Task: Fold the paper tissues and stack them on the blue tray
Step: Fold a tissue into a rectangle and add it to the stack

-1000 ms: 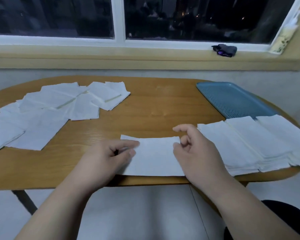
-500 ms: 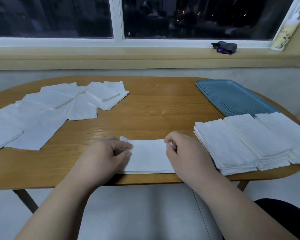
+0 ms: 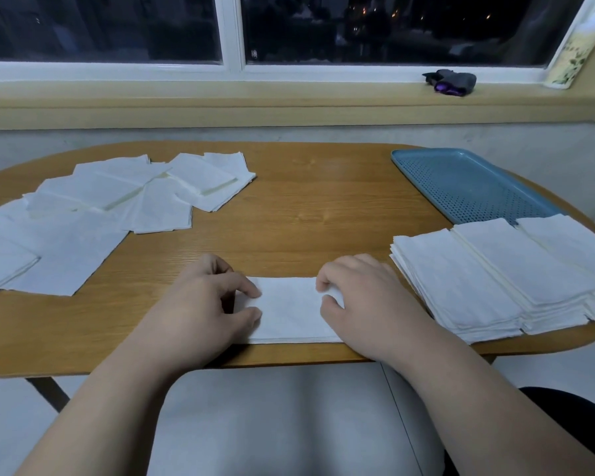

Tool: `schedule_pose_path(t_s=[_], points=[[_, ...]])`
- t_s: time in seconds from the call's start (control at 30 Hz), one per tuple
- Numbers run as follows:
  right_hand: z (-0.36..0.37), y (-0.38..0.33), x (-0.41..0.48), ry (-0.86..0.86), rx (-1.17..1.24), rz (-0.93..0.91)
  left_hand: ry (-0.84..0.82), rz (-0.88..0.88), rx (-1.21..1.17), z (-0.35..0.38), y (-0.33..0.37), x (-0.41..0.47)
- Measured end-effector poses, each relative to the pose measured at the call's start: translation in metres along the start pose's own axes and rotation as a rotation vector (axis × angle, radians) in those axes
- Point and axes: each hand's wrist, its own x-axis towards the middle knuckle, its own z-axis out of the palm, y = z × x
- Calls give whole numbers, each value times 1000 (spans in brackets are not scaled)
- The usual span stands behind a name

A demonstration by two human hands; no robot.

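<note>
The tissue (image 3: 291, 309) lies flat at the near edge of the desk (image 3: 306, 214), a narrow strip with its long axis running left to right, and you have one end in each hand. Your left hand (image 3: 200, 304) has its fingers curled, with forefinger and thumb tips nipping the left end. Your right hand (image 3: 368, 304) is curled too and pinches the right end, which looks slightly raised off the wood. I judge the next fold to be end to end, so it turns on that left-right axis: one short end has to travel across to meet the other. After that the piece goes right, because the stacks (image 3: 461, 280) of folded tissues sit just beside your right hand, well apart from your left. The right hand is therefore the nearer one for the carry. The tray (image 3: 468, 187) lies behind those stacks, toward the far right (whether the stacks rest on its near end or on the desk I cannot tell). The loose tissues (image 3: 100, 207) yet to be folded are spread at the far left, nearer your left hand.
</note>
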Motion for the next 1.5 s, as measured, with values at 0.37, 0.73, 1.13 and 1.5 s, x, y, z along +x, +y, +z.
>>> schedule_pose_path(t_s=[0.37,0.73,1.13,1.5], points=[[-23,-9,-16,-113,77,66,2,19,87,5,14,0],[-76,23,-56,381,716,334,17,-69,-502,26,68,-10],[-108,66,-82,503,1052,319,-93,102,-1050,69,165,-4],[-96,95,-84,409,506,419,31,-33,-669,96,186,26]])
